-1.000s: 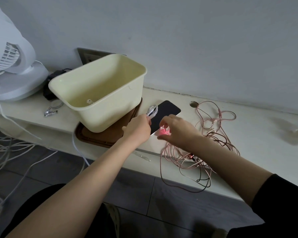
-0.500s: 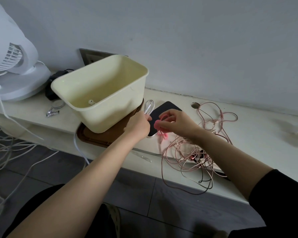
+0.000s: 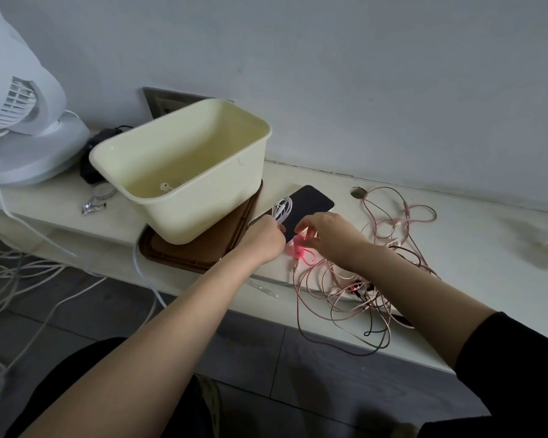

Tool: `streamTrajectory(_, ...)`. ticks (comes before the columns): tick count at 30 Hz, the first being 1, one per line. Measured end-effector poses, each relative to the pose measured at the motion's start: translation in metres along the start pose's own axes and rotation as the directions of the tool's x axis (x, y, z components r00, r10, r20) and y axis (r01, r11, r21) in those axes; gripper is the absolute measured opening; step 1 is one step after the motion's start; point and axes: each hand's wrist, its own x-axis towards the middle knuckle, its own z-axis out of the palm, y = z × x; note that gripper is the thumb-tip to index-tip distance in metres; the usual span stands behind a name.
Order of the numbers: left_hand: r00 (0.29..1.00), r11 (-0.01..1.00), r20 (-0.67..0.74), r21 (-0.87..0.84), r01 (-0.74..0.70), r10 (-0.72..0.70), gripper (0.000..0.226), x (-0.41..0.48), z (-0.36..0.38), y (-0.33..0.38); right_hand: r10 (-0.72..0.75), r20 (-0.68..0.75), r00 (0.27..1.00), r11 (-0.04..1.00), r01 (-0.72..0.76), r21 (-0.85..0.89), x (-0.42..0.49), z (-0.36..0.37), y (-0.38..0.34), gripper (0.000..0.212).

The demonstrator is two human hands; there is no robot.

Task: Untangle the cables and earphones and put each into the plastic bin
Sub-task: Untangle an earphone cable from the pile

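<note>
Left grip (image 3: 263,240): you're clamped on the looped white earphones (image 3: 283,208).
Right grip (image 3: 331,235): you're pinching the pink cable (image 3: 299,252).
Plastic bin (image 3: 187,213): just left of your left grip.

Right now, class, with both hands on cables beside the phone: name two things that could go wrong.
1. Loops of the pink tangle hang over the edge of the desk; if the right hand pulls, knots may tighten or everything slide off.
2. The phone lies right beside the white cable that the left hand holds; a snag could slide it.
</note>
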Motion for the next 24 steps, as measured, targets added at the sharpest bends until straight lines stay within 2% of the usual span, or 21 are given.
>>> streamTrajectory(5,0.999,0.997,0.05,-0.071,-0.011,0.015,0.024,0.001,0.002,0.001,-0.033,0.016,0.999,0.999,0.033,0.034,-0.004,-0.002,0.0,0.016)
streamTrajectory(9,0.995,0.984,0.091,-0.176,-0.029,0.045,0.023,-0.003,-0.001,0.005,0.04,-0.078,0.996,0.962,-0.017,0.274,-0.006,-0.004,0.0,0.015)
streamTrajectory(14,0.991,0.964,0.101,-0.26,-0.061,0.09,0.022,-0.005,-0.005,0.006,0.078,-0.075,0.994,0.9,-0.038,0.433,-0.006,-0.007,0.003,0.008)
streamTrajectory(17,0.992,0.961,0.082,-0.265,-0.076,0.101,0.022,-0.004,-0.008,0.003,0.052,-0.037,0.998,0.88,-0.028,0.473,-0.008,-0.009,0.002,0.007)
streamTrajectory(24,0.982,0.97,0.147,-0.228,-0.08,0.115,0.021,-0.009,-0.013,0.007,0.03,0.009,1.0,0.805,-0.029,0.592,-0.013,-0.015,0.0,0.009)
